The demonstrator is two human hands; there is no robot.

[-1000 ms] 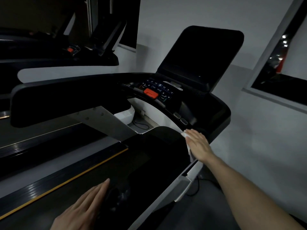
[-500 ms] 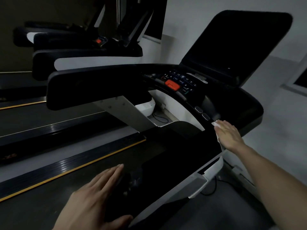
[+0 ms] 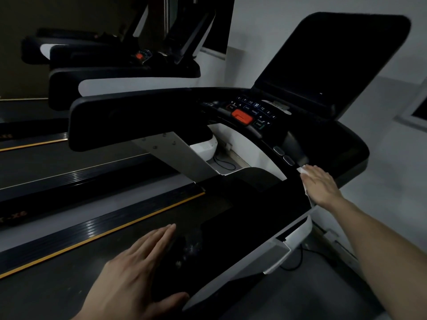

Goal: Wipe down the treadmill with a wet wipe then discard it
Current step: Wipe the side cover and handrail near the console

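A black treadmill point(image 3: 242, 227) fills the view, with a dark screen point(image 3: 335, 58) and a console with a red stop button point(image 3: 242, 116). My right hand point(image 3: 320, 184) lies flat on the right handrail where it meets the console, pressing a white wet wipe point(image 3: 303, 170) under the palm; only the wipe's edges show. My left hand point(image 3: 136, 269) rests on the near end of the same handrail, fingers stretched along its top and thumb hooked over its edge.
The left handrail point(image 3: 138, 121) crosses the middle of the view. More treadmills point(image 3: 120, 72) stand in a row to the left. A grey wall and window frame point(image 3: 411, 112) are close on the right. Cables point(image 3: 295, 259) lie on the floor.
The view has swung left and nearer, bringing the neighbouring treadmills in. My right hand with the wipe stays at the handrail-console corner. My left hand has settled onto the handrail's near end, thumb wrapped over.
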